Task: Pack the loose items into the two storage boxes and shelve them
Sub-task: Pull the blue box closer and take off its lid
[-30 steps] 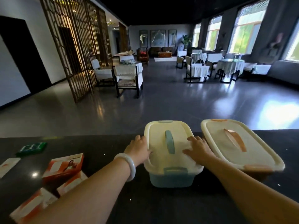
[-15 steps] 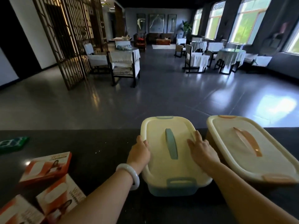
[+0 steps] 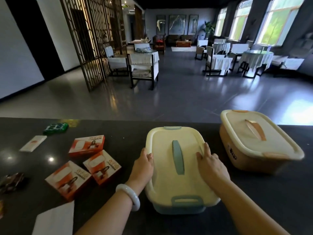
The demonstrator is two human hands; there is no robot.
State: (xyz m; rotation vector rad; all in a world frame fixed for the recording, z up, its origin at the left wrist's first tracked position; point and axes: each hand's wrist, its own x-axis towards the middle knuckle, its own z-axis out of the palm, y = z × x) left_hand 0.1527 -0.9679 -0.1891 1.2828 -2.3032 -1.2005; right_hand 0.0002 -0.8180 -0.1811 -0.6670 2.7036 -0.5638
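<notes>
A blue storage box with a cream lid (image 3: 162, 150) and blue handle stands on the dark counter (image 3: 122, 133) in front of me. My left hand (image 3: 143, 168) grips the lid's left rim, fingers curled over it. My right hand (image 3: 210, 165) rests on the lid's right side with fingers lying fairly straight toward the rim. An orange storage box (image 3: 237, 133), lid on, stands to the right. Loose items lie to the left: three orange-and-white cartons (image 3: 86, 145) (image 3: 101, 166) (image 3: 67, 179), a green pack (image 3: 55, 128) and a white sachet (image 3: 33, 143).
A white sheet (image 3: 54, 219) lies at the counter's near left. A dark wrapped item (image 3: 11, 182) sits at the left edge. Beyond the counter's far edge is a dining hall with tables and chairs (image 3: 144, 68) and a lattice screen (image 3: 94, 39).
My view has turned left, bringing more loose items into sight. Both hands have stayed on the blue box's lid, shifting slightly along its sides. The boxes have not moved.
</notes>
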